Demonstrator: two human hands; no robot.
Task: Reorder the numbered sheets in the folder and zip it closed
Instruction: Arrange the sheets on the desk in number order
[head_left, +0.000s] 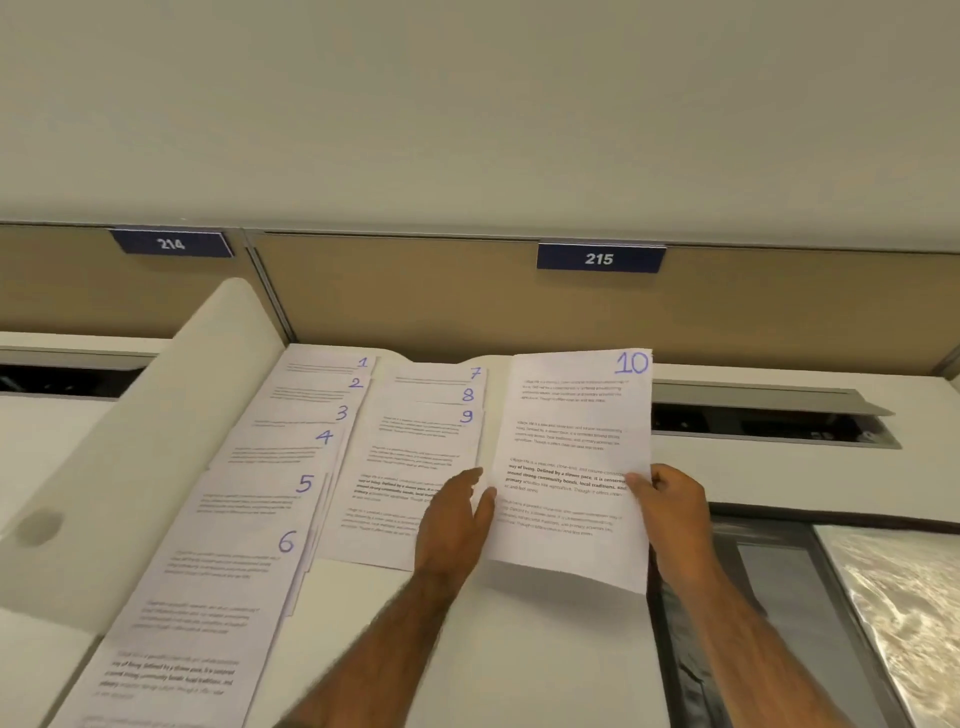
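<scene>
The sheet marked 10 (571, 441) is lifted above the white desk (467, 649). My right hand (670, 512) pinches its right edge, thumb on the printed side. My left hand (454, 525) lies at the sheet's left edge with straight fingers, the thumb touching the paper. On the left, sheets 1 to 6 (244, 519) lie fanned in an overlapping column. Sheets 7, 8 and 9 (415, 457) overlap in a second column in the middle. No folder can be made out.
A white curved divider (156, 441) borders the desk on the left. Tan partition panels carry blue labels 214 (170, 243) and 215 (599, 258). A cable slot (769, 415) opens at the back right. Right of the desk lie a dark strip and patterned floor (904, 597).
</scene>
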